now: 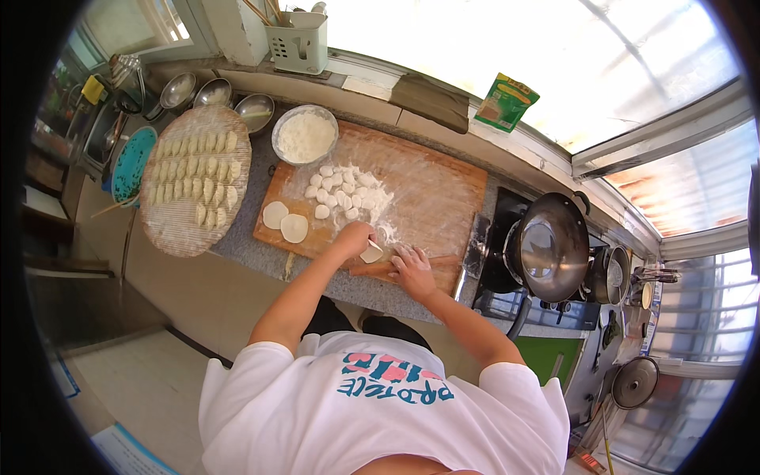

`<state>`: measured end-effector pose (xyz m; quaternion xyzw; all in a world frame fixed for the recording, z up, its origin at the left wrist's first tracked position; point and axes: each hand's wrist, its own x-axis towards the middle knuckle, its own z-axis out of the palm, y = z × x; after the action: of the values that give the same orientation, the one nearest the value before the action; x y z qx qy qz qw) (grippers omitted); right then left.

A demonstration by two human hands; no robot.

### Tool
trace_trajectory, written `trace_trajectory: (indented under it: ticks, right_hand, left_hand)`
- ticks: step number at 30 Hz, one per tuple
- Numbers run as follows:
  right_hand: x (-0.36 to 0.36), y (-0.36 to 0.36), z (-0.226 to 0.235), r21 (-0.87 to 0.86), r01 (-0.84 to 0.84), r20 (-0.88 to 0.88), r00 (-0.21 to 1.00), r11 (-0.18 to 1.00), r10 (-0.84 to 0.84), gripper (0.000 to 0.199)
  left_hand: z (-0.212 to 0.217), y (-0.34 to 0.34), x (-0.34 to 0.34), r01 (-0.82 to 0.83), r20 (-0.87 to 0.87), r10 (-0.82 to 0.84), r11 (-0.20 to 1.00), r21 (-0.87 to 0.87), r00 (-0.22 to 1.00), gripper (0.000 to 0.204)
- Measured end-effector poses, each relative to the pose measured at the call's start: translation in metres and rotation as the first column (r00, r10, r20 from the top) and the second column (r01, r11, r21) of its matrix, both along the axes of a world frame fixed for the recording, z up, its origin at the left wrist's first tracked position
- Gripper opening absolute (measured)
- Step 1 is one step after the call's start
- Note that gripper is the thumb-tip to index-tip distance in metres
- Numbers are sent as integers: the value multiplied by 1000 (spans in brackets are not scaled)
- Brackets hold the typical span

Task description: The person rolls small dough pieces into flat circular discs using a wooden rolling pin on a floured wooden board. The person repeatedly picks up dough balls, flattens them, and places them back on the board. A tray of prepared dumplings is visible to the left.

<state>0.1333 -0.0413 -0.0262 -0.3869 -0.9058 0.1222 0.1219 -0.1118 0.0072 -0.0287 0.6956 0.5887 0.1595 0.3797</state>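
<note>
On the floured board (427, 190), two flat wrappers (285, 222); left hand (354, 237) pinches dough (372, 253), right hand (413, 269) spread on the rolling pin (380, 267).

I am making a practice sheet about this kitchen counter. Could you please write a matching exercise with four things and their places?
Things:
1. round woven tray of folded dumplings
2. metal bowl of white flour
3. dark metal wok
4. two flat round dough wrappers

Places:
A. on the stove, right of the wooden board
B. on the board's near left corner
C. left of the board
D. at the board's far left corner

Pairs: 1-C, 2-D, 3-A, 4-B
</note>
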Motion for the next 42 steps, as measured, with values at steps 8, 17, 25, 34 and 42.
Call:
trace_trajectory:
  ticks: [8, 17, 25, 34, 42]
  right_hand:
    - [-3, 6, 2, 25, -94, 85, 992, 995, 91, 52]
    - [-39, 50, 11, 72, 131, 20, 991, 989, -132, 95]
    - [10, -12, -28, 100, -21, 97, 995, 995, 11, 53]
    - [-27, 39, 14, 20, 126, 33, 991, 992, -127, 92]
    - [-6, -14, 12, -34, 32, 121, 992, 999, -27, 97]
  left_hand:
    - [-4, 10, 2, 201, -75, -203, 979, -43, 976, 16]
    - [36, -2, 10, -89, -160, 67, 987, -134, 985, 15]
    - [8, -5, 9, 75, -95, -70, 996, 43, 993, 12]
    - [25, -6, 17, 6, -60, -8, 999, -37, 998, 12]
    - [-1, -10, 8, 35, -66, -26, 991, 127, 997, 10]
